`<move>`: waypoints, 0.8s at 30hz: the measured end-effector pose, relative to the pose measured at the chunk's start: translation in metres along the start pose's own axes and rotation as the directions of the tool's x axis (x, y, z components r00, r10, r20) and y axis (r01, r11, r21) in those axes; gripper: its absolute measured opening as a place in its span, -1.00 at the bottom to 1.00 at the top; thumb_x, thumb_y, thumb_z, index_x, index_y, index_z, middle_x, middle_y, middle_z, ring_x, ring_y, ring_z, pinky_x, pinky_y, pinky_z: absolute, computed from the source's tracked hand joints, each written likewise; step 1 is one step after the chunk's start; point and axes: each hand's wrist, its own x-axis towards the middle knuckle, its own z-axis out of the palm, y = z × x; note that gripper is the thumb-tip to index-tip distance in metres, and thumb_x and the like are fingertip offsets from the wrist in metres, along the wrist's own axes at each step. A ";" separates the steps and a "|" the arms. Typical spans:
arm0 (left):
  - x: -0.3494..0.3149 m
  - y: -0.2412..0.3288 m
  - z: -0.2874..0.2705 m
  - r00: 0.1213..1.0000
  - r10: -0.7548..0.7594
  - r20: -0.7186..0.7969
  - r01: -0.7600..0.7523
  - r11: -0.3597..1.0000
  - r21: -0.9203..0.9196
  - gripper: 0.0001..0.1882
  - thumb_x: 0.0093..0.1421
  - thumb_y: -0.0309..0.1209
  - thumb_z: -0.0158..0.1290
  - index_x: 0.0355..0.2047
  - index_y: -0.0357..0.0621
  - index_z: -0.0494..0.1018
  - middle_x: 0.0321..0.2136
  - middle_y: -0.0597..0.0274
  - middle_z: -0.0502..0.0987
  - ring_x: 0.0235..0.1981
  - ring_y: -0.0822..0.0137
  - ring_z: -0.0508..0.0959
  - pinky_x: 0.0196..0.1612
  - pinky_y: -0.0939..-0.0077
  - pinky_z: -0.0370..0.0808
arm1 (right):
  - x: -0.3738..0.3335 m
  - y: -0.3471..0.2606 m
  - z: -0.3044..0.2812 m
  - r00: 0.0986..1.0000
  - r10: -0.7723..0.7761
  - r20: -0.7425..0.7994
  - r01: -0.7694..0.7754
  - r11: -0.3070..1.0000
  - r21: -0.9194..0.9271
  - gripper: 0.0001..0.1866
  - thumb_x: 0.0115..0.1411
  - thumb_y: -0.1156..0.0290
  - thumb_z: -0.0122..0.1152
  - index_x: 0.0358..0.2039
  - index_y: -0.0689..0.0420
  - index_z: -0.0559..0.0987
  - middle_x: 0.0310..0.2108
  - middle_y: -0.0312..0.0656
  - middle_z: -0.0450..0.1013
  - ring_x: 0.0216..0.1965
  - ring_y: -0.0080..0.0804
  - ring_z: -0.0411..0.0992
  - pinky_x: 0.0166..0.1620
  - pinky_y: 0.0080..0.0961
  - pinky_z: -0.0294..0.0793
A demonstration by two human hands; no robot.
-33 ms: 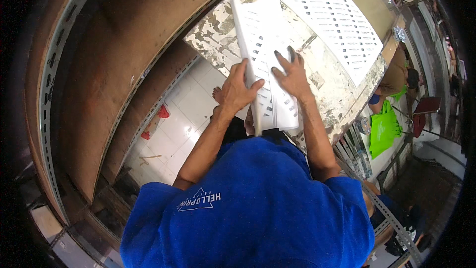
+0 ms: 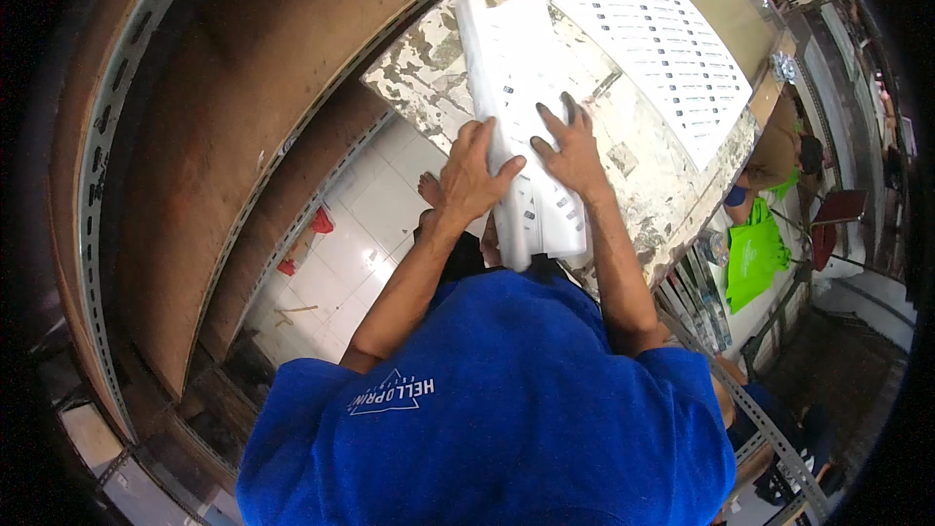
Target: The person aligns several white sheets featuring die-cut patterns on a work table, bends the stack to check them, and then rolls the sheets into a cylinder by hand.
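Note:
A white sheet with small dark print [image 2: 521,49] lies lengthwise on a worn, paint-flaked table [image 2: 419,58], its left edge turned over into a loose roll [image 2: 475,39]. My left hand [image 2: 475,170] grips that roll at mid-length, fingers along its left side and thumb stretched across the top. Beside it, my right hand [image 2: 573,151] rests on the flat part of the sheet, fingers spread and dark at the tips. Part of the print is hidden under the roll and my hands. The near end of the sheet reaches the table edge by my blue shirt.
Another printed white sheet [image 2: 662,49] lies flat at the far right of the table. Tall brown shelving with perforated metal edges [image 2: 234,136] stands to the left. Right of the table are a bright green bag [image 2: 755,253] and a person [image 2: 774,151] partly in view.
The turned-up left edge of the sheet has rolled a little to the right and covers more of the print. My left hand has shifted slightly right with it; my right hand has barely moved.

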 end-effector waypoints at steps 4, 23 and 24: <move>0.009 -0.014 0.026 0.984 0.175 -0.015 -0.171 0.975 0.143 -0.42 0.16 -0.34 0.15 0.17 -0.27 0.34 0.17 -0.08 0.24 0.08 -0.02 0.38 0.03 0.27 0.46 | 0.004 -0.006 0.006 0.997 -0.016 -0.072 0.028 0.985 0.170 -0.50 0.07 0.40 0.23 0.06 0.22 0.50 0.21 0.31 0.17 0.23 0.27 0.15 0.24 -0.01 0.21; 0.062 -0.055 0.010 0.890 -0.351 0.291 0.432 0.442 -0.786 -0.36 0.17 -0.45 0.18 0.22 -0.30 0.19 -0.17 0.17 0.52 -0.25 0.43 0.51 -0.25 0.57 0.45 | 0.029 -0.047 -0.009 0.971 0.182 0.152 -0.235 0.839 0.492 0.12 -0.28 0.37 0.58 0.22 0.28 0.04 0.02 0.37 0.36 0.11 0.17 0.37 0.11 -0.19 0.40; 0.063 -0.056 0.007 0.893 -0.315 0.321 0.424 0.356 -0.832 -0.37 0.18 -0.45 0.17 0.22 -0.29 0.18 -0.13 0.16 0.50 -0.19 0.42 0.50 -0.21 0.54 0.45 | 0.028 -0.050 -0.015 0.975 0.172 0.142 -0.221 0.823 0.524 0.14 -0.29 0.40 0.58 0.24 0.26 0.03 0.05 0.34 0.34 0.13 0.15 0.34 0.14 -0.19 0.37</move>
